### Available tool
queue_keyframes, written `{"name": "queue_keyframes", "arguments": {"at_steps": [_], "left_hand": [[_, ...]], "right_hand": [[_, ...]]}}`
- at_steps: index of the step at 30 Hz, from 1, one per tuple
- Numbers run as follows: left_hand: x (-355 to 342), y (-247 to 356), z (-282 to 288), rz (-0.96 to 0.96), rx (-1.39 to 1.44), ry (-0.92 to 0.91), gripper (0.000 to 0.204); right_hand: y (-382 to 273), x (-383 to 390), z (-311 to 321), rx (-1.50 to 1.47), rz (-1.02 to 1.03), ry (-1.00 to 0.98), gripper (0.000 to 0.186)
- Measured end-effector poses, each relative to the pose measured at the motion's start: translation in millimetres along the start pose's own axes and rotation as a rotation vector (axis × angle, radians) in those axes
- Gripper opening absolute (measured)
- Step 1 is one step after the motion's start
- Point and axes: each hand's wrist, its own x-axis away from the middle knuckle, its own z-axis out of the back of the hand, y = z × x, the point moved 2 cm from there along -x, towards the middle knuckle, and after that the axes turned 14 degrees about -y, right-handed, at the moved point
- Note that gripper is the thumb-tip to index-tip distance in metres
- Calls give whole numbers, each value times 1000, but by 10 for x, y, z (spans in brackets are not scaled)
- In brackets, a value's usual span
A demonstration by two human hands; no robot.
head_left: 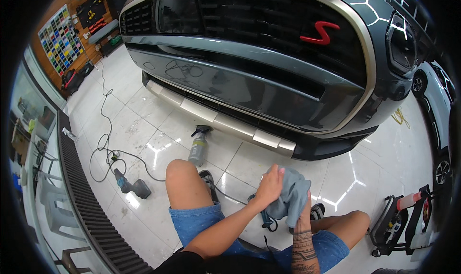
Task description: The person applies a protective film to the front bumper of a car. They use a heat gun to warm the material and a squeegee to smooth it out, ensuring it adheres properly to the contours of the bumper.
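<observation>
Between my knees, a grey-blue cloth (289, 193) is bunched up at my two hands. My left hand (270, 186) is closed on its left side, fingers pinching the fabric. The cloth drapes over most of my right hand (306, 210); its fingers are hidden, so their hold cannot be made out. Just below the cloth, part of a dark blue tool (265, 218) with a black cord shows near my hands, mostly covered. In front of me stands the front of a dark grey car (249, 84), with a beige-gold lower bumper trim (221, 122).
A grey spray bottle (197, 149) with black trigger stands left of the car's bumper. A cordless power tool (132, 184) lies on the tiles beside a looped black cable (106, 93). At right is a low wheeled cart (390, 226). A dark floor grate (91, 206) runs along the left.
</observation>
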Motion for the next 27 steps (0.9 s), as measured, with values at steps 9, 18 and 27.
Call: {"name": "queue_keyframes", "arguments": {"at_steps": [9, 18, 27], "left_hand": [[204, -69, -231, 42, -214, -160, 40], [-183, -773, -433, 160, 346, 298, 30], [-155, -1064, -768, 151, 475, -101, 17]], "right_hand": [[-35, -172, -282, 382, 91, 53, 45], [279, 14, 42, 417, 153, -303, 43], [-182, 181, -318, 1282, 476, -127, 48]]}}
